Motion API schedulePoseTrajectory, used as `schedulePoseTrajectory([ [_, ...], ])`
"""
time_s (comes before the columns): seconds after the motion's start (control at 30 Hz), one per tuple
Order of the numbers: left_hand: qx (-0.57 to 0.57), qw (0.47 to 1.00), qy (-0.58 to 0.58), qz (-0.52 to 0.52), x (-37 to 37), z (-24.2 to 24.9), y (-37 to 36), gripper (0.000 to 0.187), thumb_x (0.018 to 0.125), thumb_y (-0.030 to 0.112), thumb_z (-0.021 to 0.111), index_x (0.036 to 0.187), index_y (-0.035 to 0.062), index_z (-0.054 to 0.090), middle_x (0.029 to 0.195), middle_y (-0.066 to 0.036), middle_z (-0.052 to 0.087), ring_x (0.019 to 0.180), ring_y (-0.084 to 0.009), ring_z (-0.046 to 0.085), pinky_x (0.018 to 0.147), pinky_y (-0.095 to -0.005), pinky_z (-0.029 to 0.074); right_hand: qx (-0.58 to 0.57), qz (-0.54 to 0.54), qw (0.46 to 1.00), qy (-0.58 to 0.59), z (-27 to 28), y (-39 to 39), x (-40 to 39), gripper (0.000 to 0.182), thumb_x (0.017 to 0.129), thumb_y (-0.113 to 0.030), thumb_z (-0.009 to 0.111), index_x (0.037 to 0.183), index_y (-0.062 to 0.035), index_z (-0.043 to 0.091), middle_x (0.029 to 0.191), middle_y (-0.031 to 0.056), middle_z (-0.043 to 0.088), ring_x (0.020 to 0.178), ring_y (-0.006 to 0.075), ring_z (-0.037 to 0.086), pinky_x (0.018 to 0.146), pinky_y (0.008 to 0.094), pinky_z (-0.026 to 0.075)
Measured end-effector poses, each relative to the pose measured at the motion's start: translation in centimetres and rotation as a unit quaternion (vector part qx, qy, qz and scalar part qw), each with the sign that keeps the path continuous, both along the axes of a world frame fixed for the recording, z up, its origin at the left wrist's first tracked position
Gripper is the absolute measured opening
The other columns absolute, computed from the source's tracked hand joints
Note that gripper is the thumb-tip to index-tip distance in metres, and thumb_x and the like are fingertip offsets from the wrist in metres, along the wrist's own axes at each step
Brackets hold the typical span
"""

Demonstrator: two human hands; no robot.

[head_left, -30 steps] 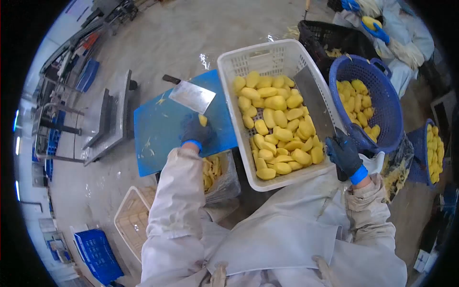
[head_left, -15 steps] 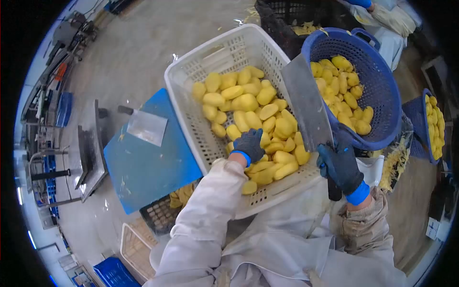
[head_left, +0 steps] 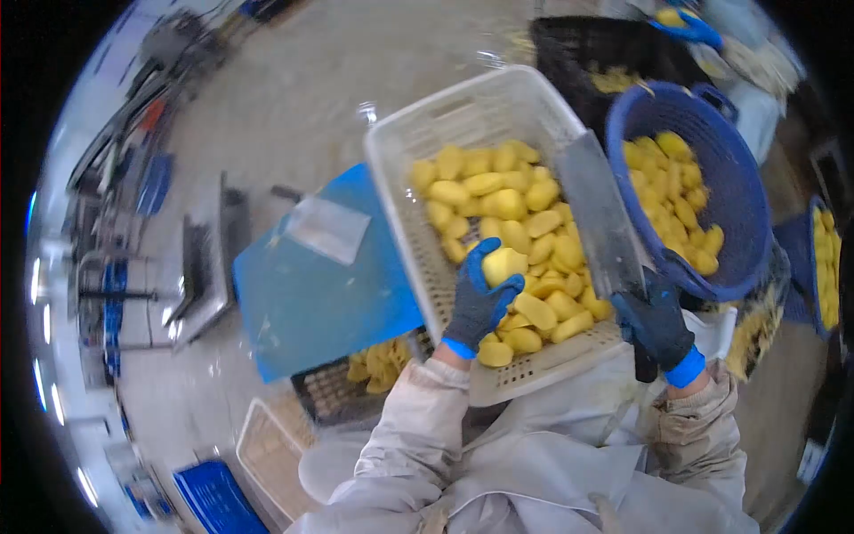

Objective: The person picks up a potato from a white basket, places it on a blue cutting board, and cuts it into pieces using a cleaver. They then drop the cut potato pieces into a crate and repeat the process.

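Observation:
A peeled potato (head_left: 503, 265) sits in my left hand (head_left: 480, 298), held between thumb and fingers above the white crate (head_left: 396, 178). My right hand (head_left: 656, 320) is wrapped round the handle of a broad cleaver (head_left: 605, 209), whose blade points up and away along the crate's right side. Both hands wear dark gloves with blue cuffs. Many peeled yellow potatoes (head_left: 503, 205) fill the crate, and some near its front look cut. Part of the crate's right rim is hidden behind the blade.
Left of the crate is a blue cutting board (head_left: 329, 294) with a second cleaver (head_left: 327, 228) on it. A blue basket (head_left: 747, 205) of potatoes stands at right, another basket (head_left: 796, 258) beyond. A black crate (head_left: 342, 392) holds yellow pieces. Another person's gloved hand (head_left: 694, 31) holds a potato.
My left hand has lifted a potato out of the pile. My right hand keeps its grip on the cleaver. The whole view has shifted, so the surroundings appear further right and lower.

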State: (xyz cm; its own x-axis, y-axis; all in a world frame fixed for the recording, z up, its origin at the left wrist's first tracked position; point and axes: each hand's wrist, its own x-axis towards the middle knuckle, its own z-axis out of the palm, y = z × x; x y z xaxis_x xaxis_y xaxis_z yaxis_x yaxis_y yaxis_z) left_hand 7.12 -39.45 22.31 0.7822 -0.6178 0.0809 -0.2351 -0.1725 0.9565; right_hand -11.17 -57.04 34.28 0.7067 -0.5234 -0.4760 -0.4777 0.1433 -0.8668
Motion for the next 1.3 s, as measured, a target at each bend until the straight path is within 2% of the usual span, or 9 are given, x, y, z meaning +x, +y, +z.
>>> schedulePoseTrajectory([
  [0.13, 0.016, 0.986, 0.022, 0.165, 3.9, 6.5, 11.4, 0.054, 0.072, 0.015, 0.073, 0.117, 0.0021, 0.045, 0.102, -0.011, 0.057, 0.092, -0.0183, 0.057, 0.079, -0.0314, 0.049, 0.033, 0.081, 0.996, -0.031, -1.5, 2.9, 0.5, 0.020, 0.083, -0.011, 0.058, 0.101, -0.0041, 0.053, 0.064, 0.0009, 0.051, 0.048, 0.0073, 0.046, 0.040, 0.0229, 0.039],
  [0.3, 0.113, 0.957, -0.053, 0.261, 9.3, 1.7, 21.4, 0.048, 0.080, 0.028, 0.065, 0.118, 0.0015, 0.050, 0.102, -0.012, 0.058, 0.091, -0.0202, 0.057, 0.081, -0.0321, 0.047, 0.061, 0.142, 0.986, -0.068, 0.0, 11.9, 5.0, 0.017, 0.083, -0.012, 0.058, 0.097, -0.0039, 0.054, 0.064, 0.0003, 0.051, 0.051, 0.0075, 0.048, 0.041, 0.0228, 0.041],
  [0.4, 0.053, 0.963, -0.013, 0.262, 8.2, 2.3, 21.9, 0.054, 0.081, 0.041, 0.059, 0.119, 0.0044, 0.051, 0.104, -0.018, 0.058, 0.093, -0.0279, 0.057, 0.080, -0.0378, 0.046, 0.001, 0.219, 0.972, -0.080, -0.9, 17.7, 8.3, 0.019, 0.083, -0.018, 0.058, 0.093, -0.0023, 0.054, 0.066, 0.0059, 0.056, 0.052, 0.0152, 0.053, 0.046, 0.0295, 0.045],
  [0.47, 0.011, 0.958, 0.038, 0.286, 7.7, 2.5, 21.6, 0.052, 0.082, 0.040, 0.057, 0.119, 0.0053, 0.052, 0.103, -0.019, 0.058, 0.092, -0.0288, 0.057, 0.080, -0.0387, 0.046, -0.171, 0.268, 0.938, -0.141, -2.4, 20.6, 10.1, 0.026, 0.082, -0.025, 0.057, 0.092, -0.0010, 0.054, 0.069, 0.0155, 0.059, 0.059, 0.0293, 0.059, 0.054, 0.0392, 0.047],
  [0.5, -0.023, 0.947, 0.088, 0.308, 7.6, 2.5, 21.4, 0.049, 0.084, 0.040, 0.055, 0.119, 0.0061, 0.052, 0.103, -0.021, 0.058, 0.091, -0.0297, 0.056, 0.079, -0.0397, 0.045, -0.180, 0.267, 0.937, -0.138, -2.7, 21.6, 10.6, 0.026, 0.082, -0.025, 0.057, 0.092, -0.0010, 0.054, 0.069, 0.0155, 0.059, 0.059, 0.0293, 0.059, 0.054, 0.0392, 0.047],
  [0.57, -0.014, 0.950, 0.043, 0.308, 8.4, 0.9, 21.5, 0.046, 0.084, 0.038, 0.054, 0.118, 0.0066, 0.053, 0.099, -0.020, 0.059, 0.088, -0.0309, 0.056, 0.077, -0.0404, 0.045, -0.318, 0.259, 0.896, -0.168, -2.8, 23.2, 11.3, 0.030, 0.081, -0.029, 0.056, 0.092, -0.0006, 0.054, 0.074, 0.0221, 0.059, 0.070, 0.0391, 0.058, 0.063, 0.0458, 0.046],
  [0.73, -0.004, 0.955, 0.041, 0.294, 8.5, 1.4, 21.4, 0.040, 0.084, 0.036, 0.052, 0.111, 0.0073, 0.057, 0.091, -0.020, 0.060, 0.085, -0.0355, 0.055, 0.075, -0.0430, 0.044, -0.361, 0.301, 0.875, -0.119, -1.5, 24.2, 11.8, 0.029, 0.082, -0.028, 0.055, 0.092, -0.0008, 0.054, 0.077, 0.0212, 0.060, 0.073, 0.0393, 0.058, 0.064, 0.0468, 0.046],
  [0.8, 0.023, 0.939, -0.079, 0.335, 9.0, -0.6, 21.2, 0.036, 0.085, 0.035, 0.051, 0.105, 0.0067, 0.059, 0.092, -0.020, 0.060, 0.085, -0.0384, 0.054, 0.077, -0.0446, 0.043, -0.350, 0.305, 0.878, -0.115, -1.9, 24.5, 11.8, 0.029, 0.082, -0.028, 0.055, 0.091, -0.0007, 0.054, 0.078, 0.0210, 0.061, 0.073, 0.0395, 0.058, 0.065, 0.0470, 0.046],
  [1.3, 0.111, 0.927, -0.081, 0.350, 8.6, -0.9, 21.0, 0.040, 0.085, 0.034, 0.051, 0.112, 0.0045, 0.053, 0.100, -0.021, 0.054, 0.095, -0.0388, 0.048, 0.085, -0.0435, 0.040, -0.380, 0.387, 0.840, 0.016, -2.8, 26.6, 18.3, 0.038, 0.080, -0.028, 0.052, 0.100, 0.0049, 0.054, 0.089, 0.0264, 0.060, 0.085, 0.0409, 0.058, 0.075, 0.0456, 0.046],
])
